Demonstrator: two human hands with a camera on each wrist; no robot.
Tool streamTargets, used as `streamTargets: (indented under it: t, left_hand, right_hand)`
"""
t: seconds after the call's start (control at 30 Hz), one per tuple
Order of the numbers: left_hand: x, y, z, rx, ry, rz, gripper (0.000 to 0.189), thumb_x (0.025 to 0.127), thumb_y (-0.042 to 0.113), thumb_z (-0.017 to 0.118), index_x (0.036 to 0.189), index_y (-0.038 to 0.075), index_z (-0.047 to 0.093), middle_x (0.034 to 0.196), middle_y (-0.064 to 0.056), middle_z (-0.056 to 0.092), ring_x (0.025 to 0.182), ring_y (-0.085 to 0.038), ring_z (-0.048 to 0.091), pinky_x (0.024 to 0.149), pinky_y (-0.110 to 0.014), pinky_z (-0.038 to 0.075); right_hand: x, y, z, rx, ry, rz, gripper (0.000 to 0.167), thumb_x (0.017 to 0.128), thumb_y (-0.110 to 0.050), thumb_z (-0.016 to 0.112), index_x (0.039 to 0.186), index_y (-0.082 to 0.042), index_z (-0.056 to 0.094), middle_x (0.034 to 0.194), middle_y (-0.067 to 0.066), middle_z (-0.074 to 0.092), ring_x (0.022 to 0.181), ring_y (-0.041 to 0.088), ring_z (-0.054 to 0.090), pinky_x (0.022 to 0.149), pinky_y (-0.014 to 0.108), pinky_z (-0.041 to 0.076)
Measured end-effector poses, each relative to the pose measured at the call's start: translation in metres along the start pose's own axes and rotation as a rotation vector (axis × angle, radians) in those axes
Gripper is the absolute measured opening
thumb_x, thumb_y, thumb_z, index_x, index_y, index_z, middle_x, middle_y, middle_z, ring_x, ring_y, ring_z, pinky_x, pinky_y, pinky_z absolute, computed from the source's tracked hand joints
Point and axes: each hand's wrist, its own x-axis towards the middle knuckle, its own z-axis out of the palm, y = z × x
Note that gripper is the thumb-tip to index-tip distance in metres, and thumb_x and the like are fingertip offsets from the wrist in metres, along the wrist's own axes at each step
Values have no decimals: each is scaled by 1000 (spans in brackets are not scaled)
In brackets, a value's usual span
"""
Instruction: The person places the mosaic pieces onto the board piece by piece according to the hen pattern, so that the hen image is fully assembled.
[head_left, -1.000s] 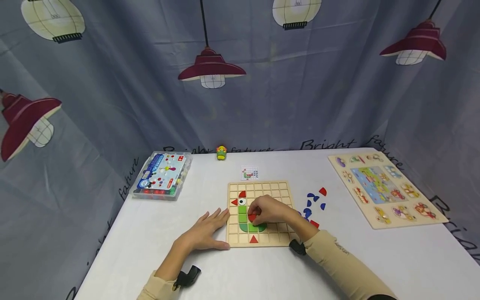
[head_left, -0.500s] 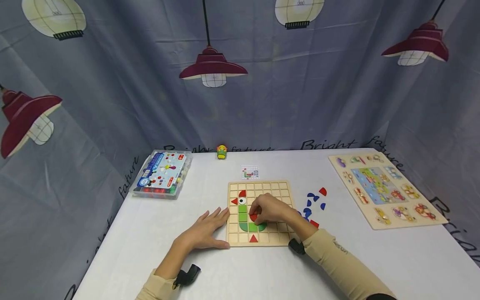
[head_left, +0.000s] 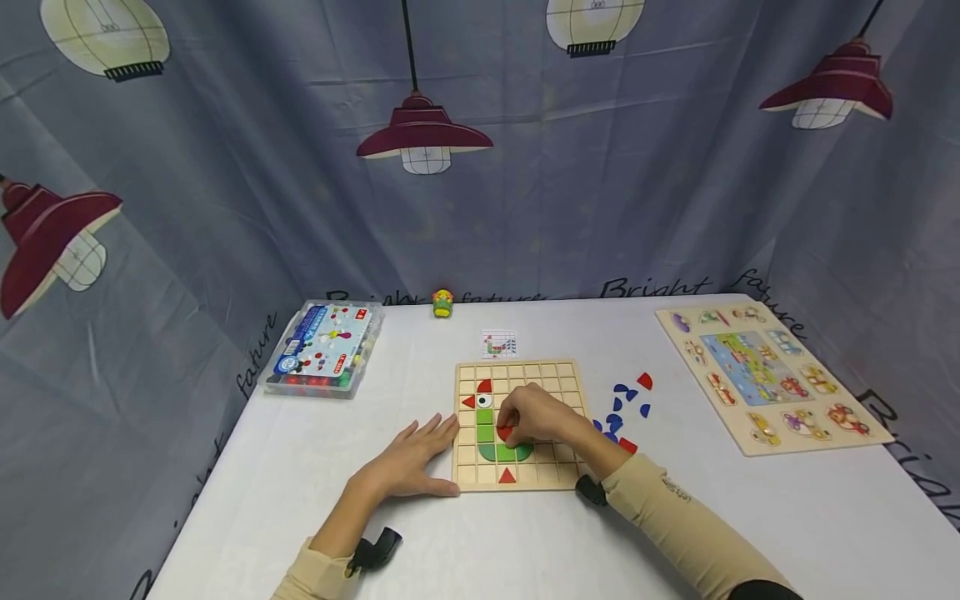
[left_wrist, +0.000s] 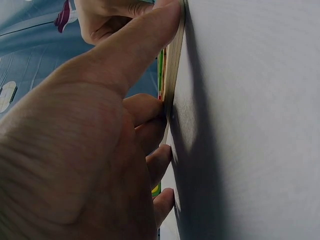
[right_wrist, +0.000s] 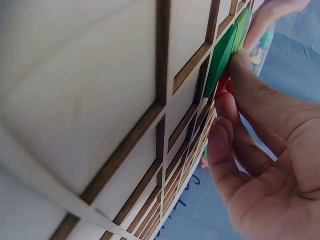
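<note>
A wooden grid board [head_left: 551,477] lies on the table. My right hand [head_left: 536,413] pinches a red piece [head_left: 503,433] between thumb and fingers, low over the grid, just right of the light green squares [head_left: 485,417]. Most of that piece is hidden by the fingers; in the right wrist view the red piece [right_wrist: 223,86] shows beside a green piece [right_wrist: 220,62]. An eye piece [head_left: 483,401], a red quarter-round [head_left: 484,387] and a small red triangle [head_left: 468,402] top the green column. My left hand [head_left: 411,463] rests with spread fingers against the board's left edge.
Blue pieces [head_left: 613,419] and a few red ones [head_left: 644,381] lie loose right of the board. A pattern card [head_left: 498,343] sits behind it. A plastic case [head_left: 322,346] stands left, a picture puzzle [head_left: 776,375] right, and a small toy figure [head_left: 442,303] at the back.
</note>
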Motion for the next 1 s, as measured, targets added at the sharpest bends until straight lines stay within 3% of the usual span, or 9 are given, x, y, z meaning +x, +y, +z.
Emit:
streamTargets:
  t: [0.37,0.7,1.0]
  left_hand:
    - [3,-1,0,25,9,27,100,79,57,72,155,11,26,163,-3,23,152,-27,16,124,-53,11]
    - [3,-2,-1,36,14,18,101,78,58,73,155,11,26,163,-3,23,152,-27,16,123,-53,12]
    - [1,-1,2,20,15,7,101,78,59,72,155,13,26,162,-1,23,152,-26,16,124,-53,12]
  right_hand:
    - [-2,3,-3,6,33,77,19,65,-5,88,79,-11,76,73,-4,67,68,10,56,62,23,49]
    - [-7,8,-10,44,39,79,21,68,-6,86,84,-10,75,78,-3,68,73,10,57,68,24,50]
    - [-15,17,-13,112,-23,49,27,70,2,79,93,-9,71,83,0,66,76,11,57,66,21,50]
